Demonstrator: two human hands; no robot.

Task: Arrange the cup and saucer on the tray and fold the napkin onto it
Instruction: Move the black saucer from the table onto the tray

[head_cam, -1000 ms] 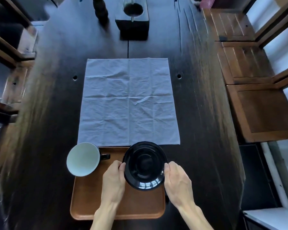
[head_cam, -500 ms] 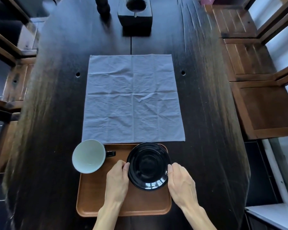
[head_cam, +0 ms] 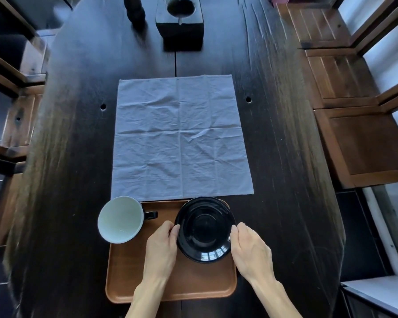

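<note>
A black saucer (head_cam: 205, 229) is gripped at its rim between the left hand (head_cam: 162, 247) and the right hand (head_cam: 251, 249), the fingers (head_cam: 175, 229) of each curled closed against opposite sides of it. The saucer is seen over the far right quarter of a brown tray (head_cam: 170, 283); its far edge reaches the tray's far right corner, and whether it rests on the tray or is held just above it cannot be told. The near half of the tray is left bare between the two forearms.

A cup (head_cam: 121, 219), pale inside and dark outside, is found at the tray's far left corner, overhanging the tray's left edge, with its mouth turned up towards the camera. Its dark handle (head_cam: 151, 215) is pointed to the right, towards the saucer, and a gap of bare tray is left between handle and saucer.

A pale napkin (head_cam: 182, 136) is spread flat and unfolded on the dark counter (head_cam: 285, 157), its long axis running away from the person. Its near edge is laid against the tray's far edge. Wide strips of open counter are left on both sides of the napkin and to the right of the tray. A dark block (head_cam: 180, 26) with a round hollow is set at the far end, well apart from the napkin.
</note>
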